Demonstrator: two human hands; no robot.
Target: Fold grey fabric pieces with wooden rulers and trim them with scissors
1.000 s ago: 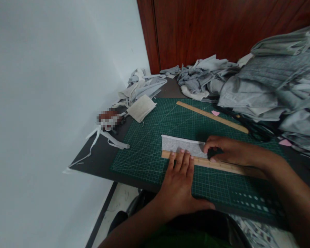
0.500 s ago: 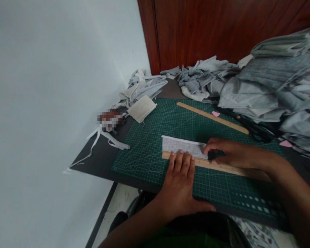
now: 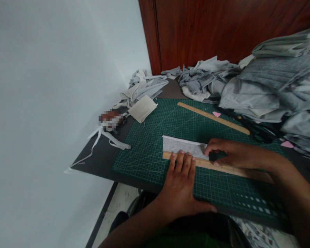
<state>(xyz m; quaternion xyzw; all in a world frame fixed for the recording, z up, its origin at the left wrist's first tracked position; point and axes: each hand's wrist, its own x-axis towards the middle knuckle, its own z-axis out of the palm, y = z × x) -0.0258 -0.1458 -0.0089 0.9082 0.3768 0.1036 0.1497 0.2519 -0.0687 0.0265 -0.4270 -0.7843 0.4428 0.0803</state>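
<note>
My left hand (image 3: 180,184) lies flat, fingers stretched out, with the fingertips pressing a wooden ruler (image 3: 229,168) and the lower edge of a light grey fabric strip (image 3: 184,146). The strip has a narrow pale band along its far edge and lies against the ruler on a green cutting mat (image 3: 144,158). At the strip's right end is my right hand (image 3: 227,153). Its bent fingers touch the fabric, and the thumb rests apart from them by the ruler, leaving a gap between.
A second wooden ruler (image 3: 214,118) lies farther back, near black scissors (image 3: 255,127) and a pink scrap (image 3: 216,114). Grey fabric (image 3: 268,89) is heaped at the right. Cloth scraps (image 3: 144,86) and a beige folded piece (image 3: 143,109) lie at the left by the white wall (image 3: 54,86).
</note>
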